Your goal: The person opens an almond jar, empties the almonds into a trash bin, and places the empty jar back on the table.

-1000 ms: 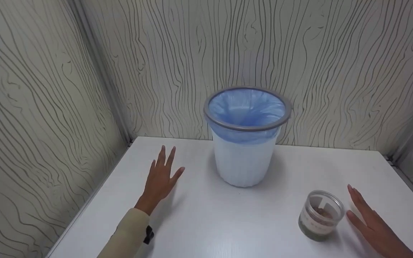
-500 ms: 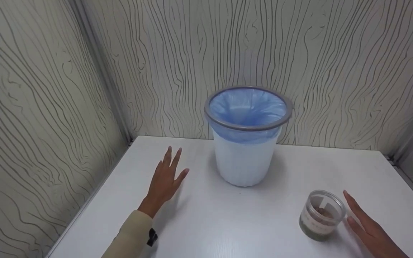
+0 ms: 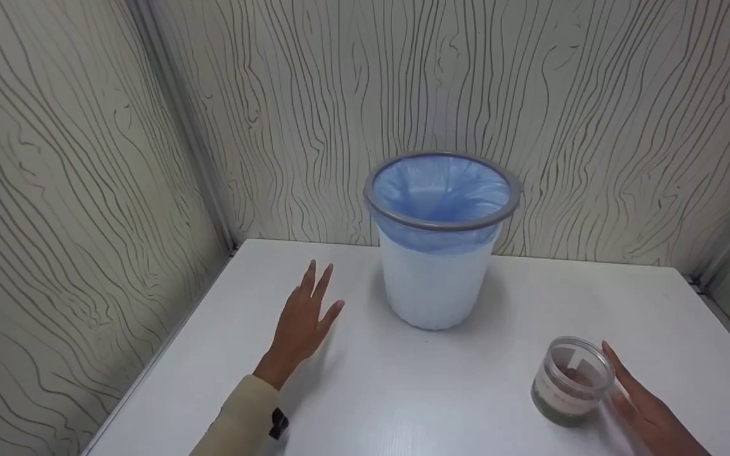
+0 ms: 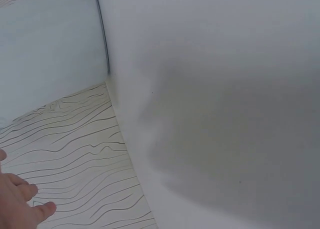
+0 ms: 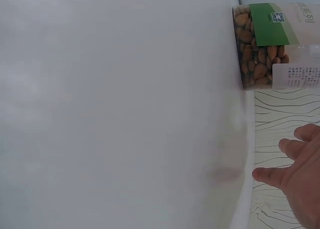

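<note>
A clear round jar [image 3: 564, 396] stands upright on the white table at the right. In the right wrist view almonds [image 5: 260, 59] show through its wall, beside a green and pale label. Just right of the jar is my right hand [image 3: 647, 411], fingers extended; the right wrist view shows a gap between hand and jar. My left hand [image 3: 300, 323] hovers above the table's left part with its fingers spread, holding nothing. Behind and between the hands stands a white waste bin [image 3: 435, 285], lined with a blue bag [image 3: 447, 190] under a grey rim.
Panels with a wood-grain line pattern [image 3: 314, 126] close off the back and both sides of the table [image 3: 403, 399]. The bin stands close to the back panel.
My right hand has moved left, closer to the jar. My left hand has shifted a little to the right. Bin and jar stay where they were on the table.
</note>
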Demonstrator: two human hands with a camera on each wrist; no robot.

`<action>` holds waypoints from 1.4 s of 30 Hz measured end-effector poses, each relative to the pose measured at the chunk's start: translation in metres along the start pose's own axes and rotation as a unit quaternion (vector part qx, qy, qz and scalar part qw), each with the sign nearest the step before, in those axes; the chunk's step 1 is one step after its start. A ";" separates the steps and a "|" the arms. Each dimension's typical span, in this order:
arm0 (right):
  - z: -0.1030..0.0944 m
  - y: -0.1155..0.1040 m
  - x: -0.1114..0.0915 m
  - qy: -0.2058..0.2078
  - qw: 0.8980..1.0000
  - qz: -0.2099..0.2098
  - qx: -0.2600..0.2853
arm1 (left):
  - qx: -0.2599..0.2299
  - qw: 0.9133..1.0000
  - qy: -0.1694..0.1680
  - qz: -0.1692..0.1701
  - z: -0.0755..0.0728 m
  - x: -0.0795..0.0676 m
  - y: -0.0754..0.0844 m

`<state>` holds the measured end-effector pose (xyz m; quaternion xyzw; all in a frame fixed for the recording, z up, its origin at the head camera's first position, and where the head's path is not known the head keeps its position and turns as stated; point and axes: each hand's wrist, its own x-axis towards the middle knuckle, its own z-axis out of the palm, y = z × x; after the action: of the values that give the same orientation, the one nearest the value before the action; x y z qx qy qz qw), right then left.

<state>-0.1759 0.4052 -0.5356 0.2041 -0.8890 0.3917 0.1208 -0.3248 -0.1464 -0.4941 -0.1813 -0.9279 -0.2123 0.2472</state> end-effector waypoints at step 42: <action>0.014 -0.025 0.013 -0.041 0.980 0.192 0.000 | -0.095 0.995 -0.026 0.015 0.005 -0.007 0.037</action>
<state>-0.1772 0.3762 -0.5237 0.0454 -0.9158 0.3989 0.0063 -0.3044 -0.1142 -0.4909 -0.2232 -0.9068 -0.2909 0.2078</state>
